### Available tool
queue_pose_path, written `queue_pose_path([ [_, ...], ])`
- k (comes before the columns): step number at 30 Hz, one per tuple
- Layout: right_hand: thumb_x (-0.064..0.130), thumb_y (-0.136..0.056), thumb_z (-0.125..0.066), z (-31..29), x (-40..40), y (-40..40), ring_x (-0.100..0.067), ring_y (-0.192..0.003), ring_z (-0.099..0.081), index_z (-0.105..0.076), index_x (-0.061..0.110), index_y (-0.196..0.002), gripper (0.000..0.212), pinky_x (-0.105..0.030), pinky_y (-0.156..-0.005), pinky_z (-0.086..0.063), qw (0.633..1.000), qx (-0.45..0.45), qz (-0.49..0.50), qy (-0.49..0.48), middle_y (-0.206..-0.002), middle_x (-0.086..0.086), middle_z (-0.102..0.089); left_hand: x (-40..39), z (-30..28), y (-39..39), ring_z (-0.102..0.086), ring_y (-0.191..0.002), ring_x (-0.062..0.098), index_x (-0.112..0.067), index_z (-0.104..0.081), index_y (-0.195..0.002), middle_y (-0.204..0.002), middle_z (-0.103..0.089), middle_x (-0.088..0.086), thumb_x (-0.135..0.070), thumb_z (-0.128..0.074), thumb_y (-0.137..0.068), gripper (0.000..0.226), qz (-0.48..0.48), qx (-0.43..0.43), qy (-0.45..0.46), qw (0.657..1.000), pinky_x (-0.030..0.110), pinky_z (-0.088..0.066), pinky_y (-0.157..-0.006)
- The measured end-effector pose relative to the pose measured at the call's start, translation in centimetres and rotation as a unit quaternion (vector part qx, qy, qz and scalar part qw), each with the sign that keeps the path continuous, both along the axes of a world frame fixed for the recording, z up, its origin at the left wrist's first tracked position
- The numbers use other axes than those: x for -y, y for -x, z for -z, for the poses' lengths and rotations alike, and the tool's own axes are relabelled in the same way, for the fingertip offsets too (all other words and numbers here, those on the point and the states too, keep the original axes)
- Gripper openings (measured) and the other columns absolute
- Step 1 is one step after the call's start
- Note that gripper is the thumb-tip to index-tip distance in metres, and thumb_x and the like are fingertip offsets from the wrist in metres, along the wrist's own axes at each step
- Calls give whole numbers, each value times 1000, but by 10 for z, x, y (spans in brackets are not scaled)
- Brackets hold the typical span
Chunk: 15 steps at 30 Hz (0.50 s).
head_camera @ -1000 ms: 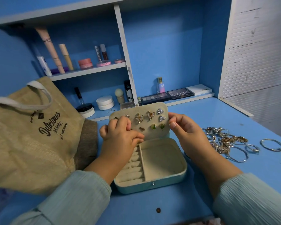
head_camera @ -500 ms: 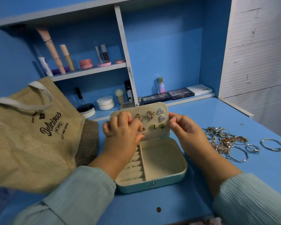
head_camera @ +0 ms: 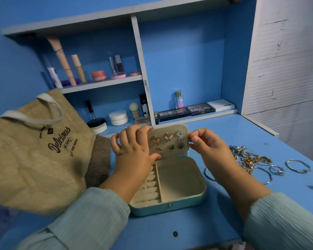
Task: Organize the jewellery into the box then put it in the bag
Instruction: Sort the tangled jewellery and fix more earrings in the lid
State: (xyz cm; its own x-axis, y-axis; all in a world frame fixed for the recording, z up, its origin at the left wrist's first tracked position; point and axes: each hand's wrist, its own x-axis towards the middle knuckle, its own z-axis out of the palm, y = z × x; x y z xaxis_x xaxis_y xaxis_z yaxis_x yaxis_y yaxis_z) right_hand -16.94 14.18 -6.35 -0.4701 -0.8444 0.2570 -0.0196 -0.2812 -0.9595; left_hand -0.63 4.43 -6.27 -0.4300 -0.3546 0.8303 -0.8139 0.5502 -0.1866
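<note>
Left hand (head_camera: 134, 152) fingers (head_camera: 132, 134) curled over lid's (head_camera: 163, 130) left edge, thumb by small earring (head_camera: 159, 149). Right hand (head_camera: 208, 148) fingers pinch lid's right edge. Box (head_camera: 170, 177) open on table (head_camera: 215, 127), btwn bag (head_camera: 34, 156) & jewellery pile (head_camera: 251, 159). Earrings tiny, light, easy to drop; best pinched by front w/ fingertips. Chains prob. tangle; lift slow, one at a time.

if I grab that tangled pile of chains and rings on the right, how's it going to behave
The jewellery pile would probably hang limp, since it looks like loose chains. Being tangled, several pieces may lift together. The round bangle beside it on the smooth table could roll or slide if nudged.
</note>
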Motion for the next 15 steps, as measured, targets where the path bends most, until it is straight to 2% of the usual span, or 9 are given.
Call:
queue_pose_path([
  [4,9,-95,-48,-19,-8,9,-12,-83,-58,-57,15,-80,18,-25,-81,-49,994,-77,20,-69,-83,2,-63,-10,6,-4,-35,-93,27,-11,-41,-108,-107,-34,9,-49,-88,-39,92,14,10,49,999,44,-23,-87],
  [9,14,-89,-59,-46,3,21,-15,-72,-61,-63,13,-74,15,-34,-81,-54,973,-189,-9,-135,-73,0,-69,-14,9,-5,-37,-93,27,-13,-42,-103,-107,-35,10,-30,-90,-37,83,36,-11,89,995,42,-26,-84],
  [12,13,-84,-64,-64,13,17,-11,-68,-62,-66,14,-74,10,-25,-71,-54,946,-276,-45,-163,-75,-2,-71,-12,10,-4,-37,-88,25,-15,-42,-99,-103,-36,9,-18,-91,-35,81,40,-30,91,995,39,-27,-81],
  [15,13,-80,-66,-74,28,12,-9,-65,-56,-69,13,-75,5,-27,-68,-49,905,-366,-94,-194,-82,-7,-72,-11,11,-5,-36,-84,25,-15,-42,-96,-99,-35,9,-18,-92,-35,79,43,-36,95,994,37,-27,-75],
])
